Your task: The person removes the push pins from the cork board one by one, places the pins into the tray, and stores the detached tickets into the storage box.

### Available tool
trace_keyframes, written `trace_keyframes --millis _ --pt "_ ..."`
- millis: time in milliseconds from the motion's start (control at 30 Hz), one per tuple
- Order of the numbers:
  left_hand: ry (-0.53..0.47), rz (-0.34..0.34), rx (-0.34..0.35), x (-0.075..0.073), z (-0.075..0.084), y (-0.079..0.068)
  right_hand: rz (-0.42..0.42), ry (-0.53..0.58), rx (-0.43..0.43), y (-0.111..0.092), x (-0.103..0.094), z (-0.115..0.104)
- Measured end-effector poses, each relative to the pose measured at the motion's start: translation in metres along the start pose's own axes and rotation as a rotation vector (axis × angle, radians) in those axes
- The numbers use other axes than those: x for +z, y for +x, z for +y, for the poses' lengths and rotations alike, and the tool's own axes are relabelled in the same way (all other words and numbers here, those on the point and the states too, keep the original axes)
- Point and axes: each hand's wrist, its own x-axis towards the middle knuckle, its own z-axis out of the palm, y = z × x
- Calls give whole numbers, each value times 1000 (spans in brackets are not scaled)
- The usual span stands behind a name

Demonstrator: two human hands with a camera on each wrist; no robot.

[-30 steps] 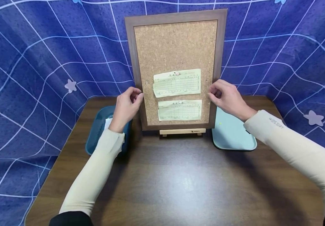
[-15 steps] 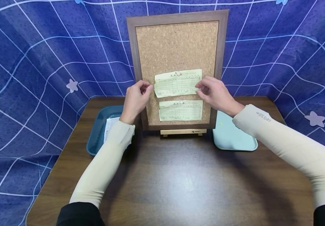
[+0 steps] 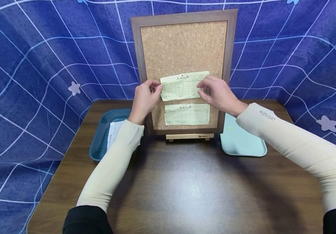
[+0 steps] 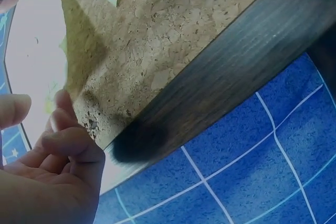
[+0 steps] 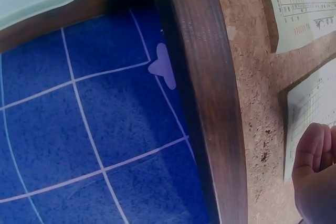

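Note:
Two pale green printed slips hang pinned on a cork board [image 3: 182,45] with a brown wooden frame. The upper slip [image 3: 179,89] tilts slightly and has a pale pushpin [image 3: 185,76] near its top. Below it, the lower slip [image 3: 187,114] lies straighter under its own pin [image 3: 187,106]. My left hand [image 3: 146,99] is at the upper slip's left edge; its thumb and bent fingers stand apart in the left wrist view. Over that slip's right part is my right hand [image 3: 220,94], fingers bent and thumb apart from them, with nothing seen between.
A small wooden easel [image 3: 189,136] supports the board on the brown table [image 3: 185,182]. To the left stands a dark teal tray [image 3: 97,143] with white paper [image 3: 113,133] inside. A light blue tray [image 3: 242,143] lies to the right. Behind hangs a blue curtain [image 3: 267,29].
Both hands have moved inward from the board's side edges to the upper slip, the left going rightward and the right going leftward. The slips and pins stay in place.

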Motion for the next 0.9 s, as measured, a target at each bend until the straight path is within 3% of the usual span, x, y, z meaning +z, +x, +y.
trace_keyframes --millis 500,667,900 --pt "-43 -21 -31 5 2 12 61 -15 70 26 16 -10" --pt "-35 -22 -19 6 2 14 50 -34 102 37 23 -15" --pt "-6 -7 13 8 2 17 109 -56 90 47 24 -20"
